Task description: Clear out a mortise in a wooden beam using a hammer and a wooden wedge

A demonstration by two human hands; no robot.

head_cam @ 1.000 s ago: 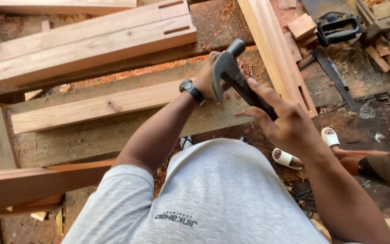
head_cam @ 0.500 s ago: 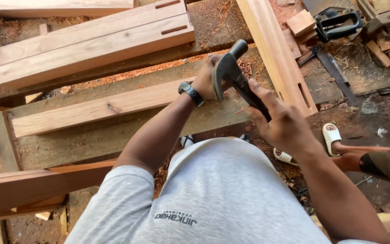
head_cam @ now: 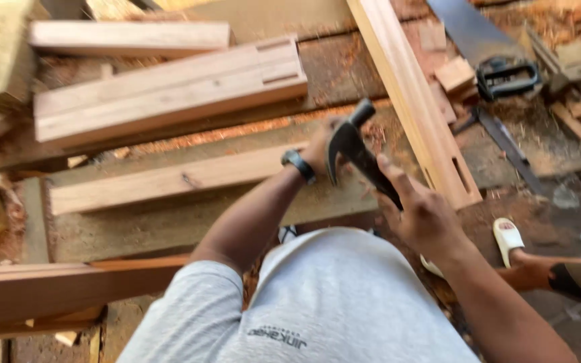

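Claw hammer [head_cam: 351, 144] — frame centre, right hand [head_cam: 425, 218] fingers clenched on its handle; left hand [head_cam: 323, 144] on plank [head_cam: 169, 181] behind it — grip unclear.

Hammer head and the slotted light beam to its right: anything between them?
Head view: only bare bench board dusted with reddish sawdust lies between the hammer and the beam. No tool or offcut there.

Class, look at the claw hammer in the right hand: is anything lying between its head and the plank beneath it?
Only the left hand, resting on the plank behind the claw hammer gripped by the right hand. What that hand holds is hidden.
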